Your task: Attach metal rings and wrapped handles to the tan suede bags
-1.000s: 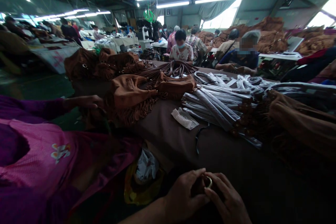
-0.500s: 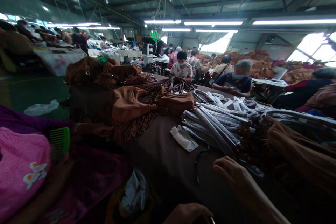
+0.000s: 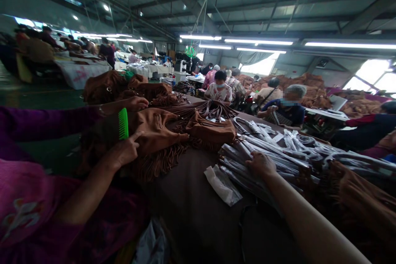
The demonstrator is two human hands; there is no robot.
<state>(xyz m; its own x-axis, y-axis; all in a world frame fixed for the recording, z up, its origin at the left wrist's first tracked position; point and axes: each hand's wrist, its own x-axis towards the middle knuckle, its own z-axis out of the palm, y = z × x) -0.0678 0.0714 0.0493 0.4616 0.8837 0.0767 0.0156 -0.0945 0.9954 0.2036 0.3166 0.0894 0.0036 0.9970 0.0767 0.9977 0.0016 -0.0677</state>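
Note:
My right hand [image 3: 262, 166] reaches out over the pile of long straps in clear plastic wrap [image 3: 278, 148]. Its fingers are bent and closed on one of the wrapped straps near the pile's left side. My left hand is out of view. To the left of the straps lie brown fringed bags: one bag [image 3: 156, 128] sits by the co-worker's hands and another bag [image 3: 212, 128] is nearer the pile. A flat clear plastic packet [image 3: 221, 183] lies on the dark tabletop just left of my forearm.
At left, a co-worker's hand [image 3: 126, 150] holds a green comb [image 3: 123, 123] against the nearer bag, their other hand [image 3: 137, 103] above it. More brown bags [image 3: 105, 86] lie behind. A brown bag [image 3: 365, 185] is at right. Seated people work across the table.
My right hand has moved forward onto the wrapped straps. My left hand has gone out of view at the bottom. The co-worker's hands and green comb have come up to the brown bag.

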